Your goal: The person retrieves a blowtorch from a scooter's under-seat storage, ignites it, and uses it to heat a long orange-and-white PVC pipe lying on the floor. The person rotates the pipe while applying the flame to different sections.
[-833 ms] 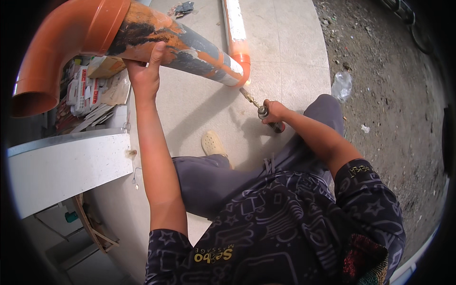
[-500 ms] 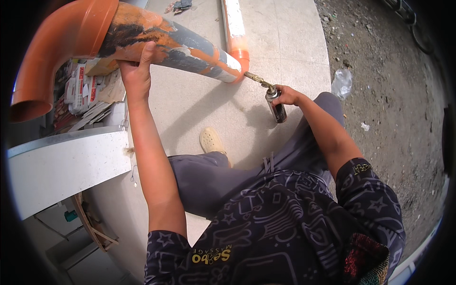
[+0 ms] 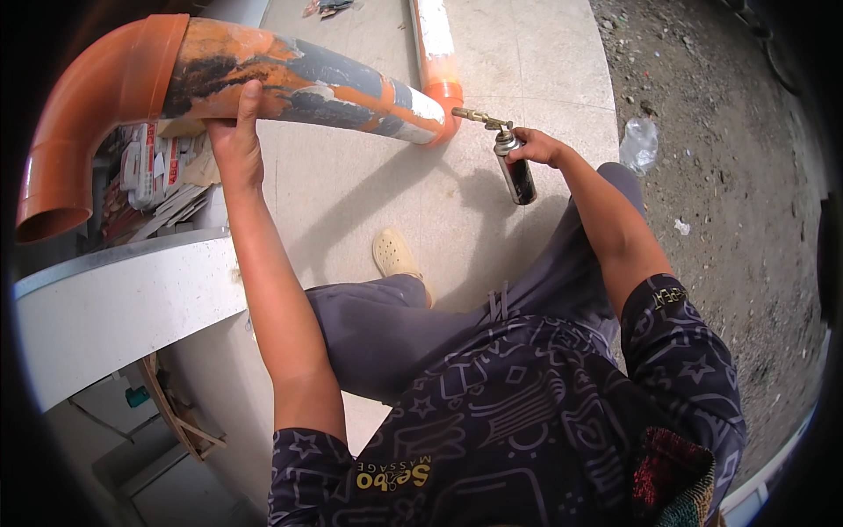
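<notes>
My left hand [image 3: 237,147] grips a long pipe [image 3: 338,83], thumb along its side and the other fingers hidden beneath. Grey, black and white smears cover the pipe's orange surface. At its near-left end sits a large orange elbow [image 3: 75,123] with the mouth facing down. The far end meets a second orange elbow [image 3: 449,114], which joins a whitish pipe [image 3: 435,39] lying on the floor. In my right hand [image 3: 537,147] is a blowtorch [image 3: 516,178], fingers wrapped around the top of its canister. Its brass nozzle points left, close to the second elbow; I cannot make out a flame.
Bags and broken boards [image 3: 167,180] are piled under the elbow at left, behind a white ledge [image 3: 132,294]. Pale tiled floor [image 3: 351,176] lies under the pipe. To the right, gravelly ground [image 3: 702,132] holds a crumpled plastic bag [image 3: 639,147]. My beige clog [image 3: 393,252] rests on the tiles.
The pipe's elbow end and my left hand have shifted left. My right hand has brought the blowtorch slightly up the view, with its nozzle still near the second elbow.
</notes>
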`<state>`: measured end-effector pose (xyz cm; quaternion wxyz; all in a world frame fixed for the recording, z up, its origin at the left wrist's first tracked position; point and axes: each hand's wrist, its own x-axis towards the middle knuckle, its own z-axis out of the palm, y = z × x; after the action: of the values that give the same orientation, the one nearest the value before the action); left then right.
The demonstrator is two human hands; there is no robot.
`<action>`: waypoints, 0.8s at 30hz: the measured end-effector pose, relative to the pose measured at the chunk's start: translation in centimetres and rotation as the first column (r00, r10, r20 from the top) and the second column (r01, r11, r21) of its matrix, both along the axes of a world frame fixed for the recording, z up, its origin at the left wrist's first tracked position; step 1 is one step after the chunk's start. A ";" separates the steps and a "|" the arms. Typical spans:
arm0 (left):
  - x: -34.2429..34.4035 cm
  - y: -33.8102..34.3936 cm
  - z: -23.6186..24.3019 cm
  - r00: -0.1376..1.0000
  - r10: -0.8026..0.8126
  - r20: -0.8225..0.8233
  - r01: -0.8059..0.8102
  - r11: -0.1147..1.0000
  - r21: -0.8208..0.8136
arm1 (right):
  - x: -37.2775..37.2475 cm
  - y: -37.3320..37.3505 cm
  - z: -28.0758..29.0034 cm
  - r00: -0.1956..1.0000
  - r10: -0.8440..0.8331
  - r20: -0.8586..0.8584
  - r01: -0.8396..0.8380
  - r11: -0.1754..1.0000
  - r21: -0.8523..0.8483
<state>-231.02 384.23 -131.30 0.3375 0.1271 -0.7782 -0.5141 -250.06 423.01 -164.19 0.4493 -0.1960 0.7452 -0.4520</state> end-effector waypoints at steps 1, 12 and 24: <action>0.0 0.0 0.0 1.000 0.005 -0.003 -0.005 1.000 -0.005 | 0.0 -0.2 -0.2 1.000 -0.009 0.005 0.009 1.000 0.007; -1.2 1.6 -0.6 0.989 0.062 -0.137 -0.062 0.998 0.010 | -1.4 -2.4 -1.6 1.000 -0.007 -0.010 0.007 1.000 -0.002; -1.5 3.3 1.0 0.977 0.088 -0.193 -0.080 0.996 0.048 | -2.8 -4.7 -0.8 0.999 0.038 -0.039 -0.039 0.999 -0.027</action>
<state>-232.48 387.55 -130.34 0.4310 0.1156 -0.7248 -0.5248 -252.83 418.28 -164.99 0.4405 -0.2254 0.7435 -0.4498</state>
